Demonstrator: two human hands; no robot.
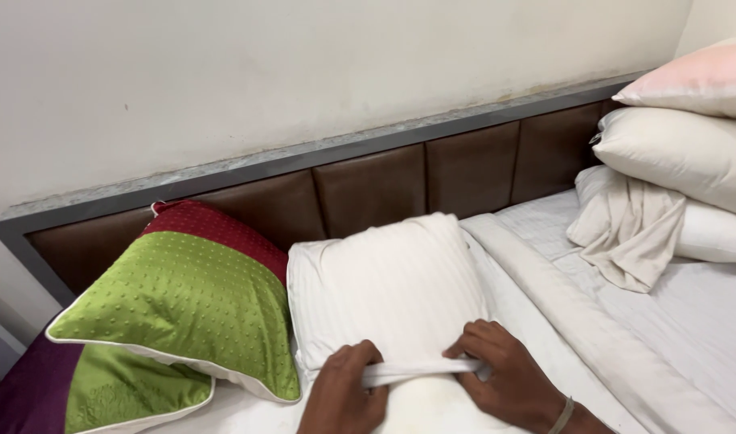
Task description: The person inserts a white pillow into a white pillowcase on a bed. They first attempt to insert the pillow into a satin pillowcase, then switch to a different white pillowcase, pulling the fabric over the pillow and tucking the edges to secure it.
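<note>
- White striped bed sheet (pixel 689 321) covers the bed.
- Left hand (pixel 342 394) and right hand (pixel 508 378), each grip pinched on the pillowcase hem (pixel 420 370), near edge.
- White pillow (pixel 388 289) lies beside the green cushion (pixel 183 309); keeping the hem taut and level would suit.
- Stacked pillows (pixel 689 145) sit far right against the brown headboard (pixel 376 189).

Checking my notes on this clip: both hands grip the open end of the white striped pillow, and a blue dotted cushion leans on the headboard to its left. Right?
Not quite. The head view shows the left hand and right hand at the open end of the white striped pillow, but the dotted cushion against the headboard is green with a red band, not blue.
</note>
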